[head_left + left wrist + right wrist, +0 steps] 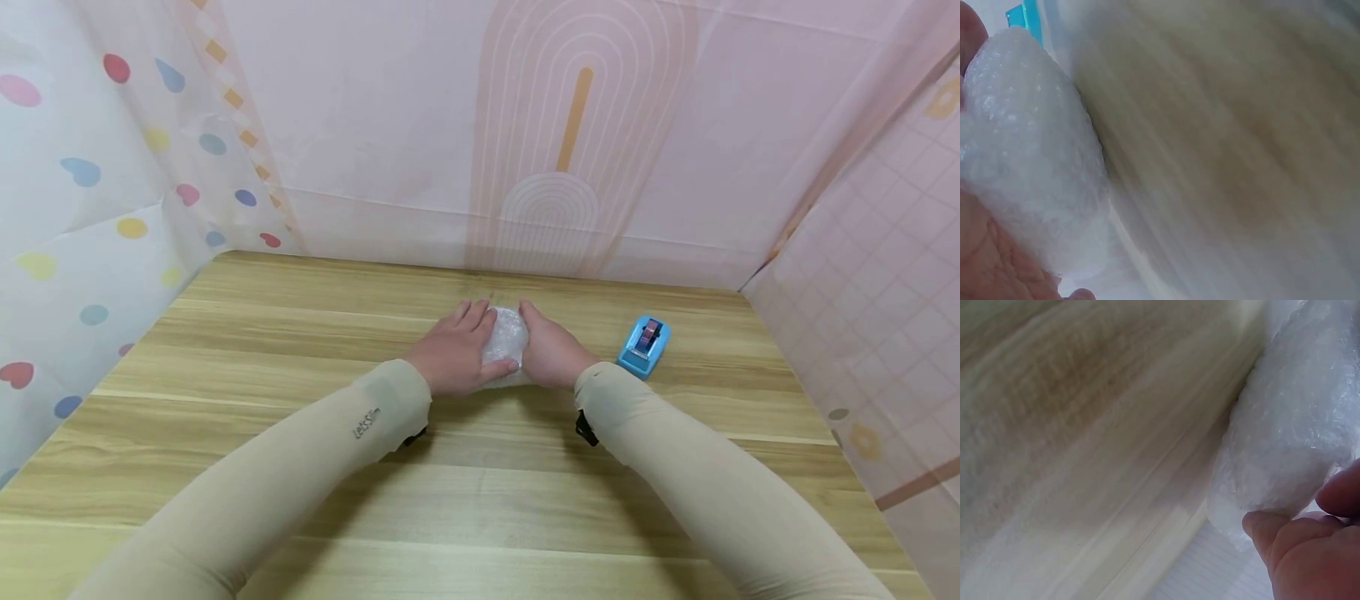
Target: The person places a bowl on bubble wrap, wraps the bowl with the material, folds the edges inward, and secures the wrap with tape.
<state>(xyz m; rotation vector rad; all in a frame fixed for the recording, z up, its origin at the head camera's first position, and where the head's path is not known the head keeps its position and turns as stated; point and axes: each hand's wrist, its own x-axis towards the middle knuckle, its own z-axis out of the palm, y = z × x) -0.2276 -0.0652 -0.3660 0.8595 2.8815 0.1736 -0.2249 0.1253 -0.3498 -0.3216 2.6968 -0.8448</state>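
A rounded bundle of clear bubble wrap (506, 335) is between both hands near the middle of the table; its contents are hidden. From the left, my left hand (454, 350) grips it, the fingers over its far side and the thumb across its near side. My right hand (553, 348) holds the opposite side, thumb up along the edge. In the left wrist view the bubble wrap (1035, 150) bulges thick and shiny against the palm. The right wrist view has fingertips (1260, 525) pressed at the lower end of the wrap, where a loose edge sticks out.
A blue tape dispenser (643, 346) stands on the wooden table (480, 492), right of the right hand. A pink patterned curtain (375, 125) hangs behind the table. More printed sheets (82, 242) close off the left and right sides.
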